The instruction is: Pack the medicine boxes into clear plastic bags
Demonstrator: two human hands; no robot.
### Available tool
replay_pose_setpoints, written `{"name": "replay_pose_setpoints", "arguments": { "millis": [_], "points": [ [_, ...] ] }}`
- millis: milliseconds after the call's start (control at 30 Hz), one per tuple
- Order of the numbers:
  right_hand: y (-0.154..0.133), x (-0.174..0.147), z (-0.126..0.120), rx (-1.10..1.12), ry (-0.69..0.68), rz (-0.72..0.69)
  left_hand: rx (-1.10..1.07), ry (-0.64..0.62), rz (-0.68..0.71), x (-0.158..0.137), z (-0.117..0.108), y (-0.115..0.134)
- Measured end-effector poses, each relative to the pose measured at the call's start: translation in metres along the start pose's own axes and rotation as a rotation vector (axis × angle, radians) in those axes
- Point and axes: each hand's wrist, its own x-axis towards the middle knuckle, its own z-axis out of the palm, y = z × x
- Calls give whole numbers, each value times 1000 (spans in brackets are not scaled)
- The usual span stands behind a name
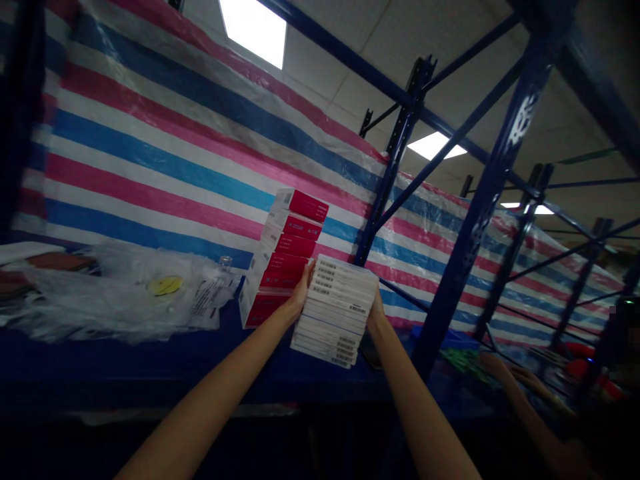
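Note:
A stack of thin white boxes (pixel 333 313) with small barcode labels on their edges stands between my two hands. My left hand (pixel 301 291) presses against its left side, the fingers partly hidden behind it. On the other side my right hand (pixel 375 312) grips the stack's right edge, its fingers mostly out of sight. Just left of my left hand rises a leaning pile of red and white boxes (pixel 287 263). Both piles are over the blue shelf (pixel 200 367); whether the white stack rests on it I cannot tell.
Clear plastic bags (pixel 135 293), one with a yellow sticker (pixel 166 286), lie at the left. A blue rack post (pixel 450 260) stands close on my right. Striped sheeting (pixel 165 147) hangs behind. A co-worker's hands (pixel 495 367) are near green items (pixel 467 363) at the far right.

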Motion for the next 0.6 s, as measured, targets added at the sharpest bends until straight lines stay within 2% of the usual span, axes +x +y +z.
{"name": "replay_pose_setpoints", "arguments": {
  "millis": [67, 200, 433, 600],
  "points": [
    [13, -9, -5, 13, -3, 39, -36, -16, -49, -11, -6, -7],
    [35, -27, -10, 65, 25, 74, -112, -104, -258, -16, -17, -21],
    [39, -28, -7, 68, -23, 78, -99, -48, -153, -1, -18, -27],
    [43, -26, -14, 85, 8, 17, -56, -79, -223, -8, -21, -25]
  ]
}}
